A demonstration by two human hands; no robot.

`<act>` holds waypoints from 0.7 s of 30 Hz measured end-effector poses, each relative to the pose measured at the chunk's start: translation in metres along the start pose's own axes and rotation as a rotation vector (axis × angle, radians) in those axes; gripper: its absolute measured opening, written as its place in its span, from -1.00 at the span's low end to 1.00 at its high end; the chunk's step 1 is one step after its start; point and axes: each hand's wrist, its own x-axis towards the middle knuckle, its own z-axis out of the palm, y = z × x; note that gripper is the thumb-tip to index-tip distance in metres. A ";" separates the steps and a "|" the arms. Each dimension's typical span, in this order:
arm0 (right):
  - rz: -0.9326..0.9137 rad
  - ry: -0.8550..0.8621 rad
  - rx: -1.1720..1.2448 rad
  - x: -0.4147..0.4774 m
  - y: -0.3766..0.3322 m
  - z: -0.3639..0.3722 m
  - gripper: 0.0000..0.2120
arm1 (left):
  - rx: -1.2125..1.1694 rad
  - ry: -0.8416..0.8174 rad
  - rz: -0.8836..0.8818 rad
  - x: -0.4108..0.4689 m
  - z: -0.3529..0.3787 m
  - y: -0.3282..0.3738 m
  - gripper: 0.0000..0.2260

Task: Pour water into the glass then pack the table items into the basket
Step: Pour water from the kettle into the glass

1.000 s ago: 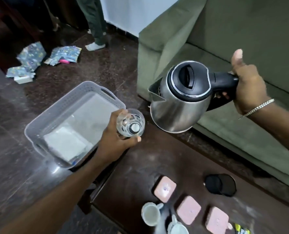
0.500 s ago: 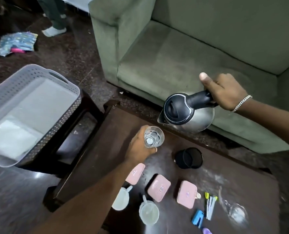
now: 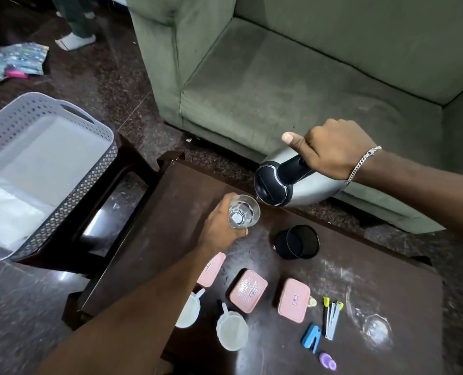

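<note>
Dark wooden coffee table [image 3: 149, 239] is sitting in front of a green fabric sofa [image 3: 292, 85]. Left hand [image 3: 219, 228] is gripping a clear drinking glass [image 3: 243, 215] over the table's far edge, fingers wrapped around it. Right hand [image 3: 330, 155] is clenching the black handle of a steel electric kettle [image 3: 300, 189], which is tilting with its spout touching the glass rim. Grey perforated plastic basket [image 3: 13, 125] is sitting on a low stand to the left. 3 pink lidded boxes [image 3: 248, 290] are lying nearer on the table.

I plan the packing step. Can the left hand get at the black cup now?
Probably not yet: the left hand holds the glass under the kettle. The black cup stands uncovered nearby.
</note>
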 end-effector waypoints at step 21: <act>-0.058 0.005 -0.063 -0.002 -0.018 0.001 -0.33 | -0.044 -0.019 0.026 0.009 0.009 -0.010 -0.22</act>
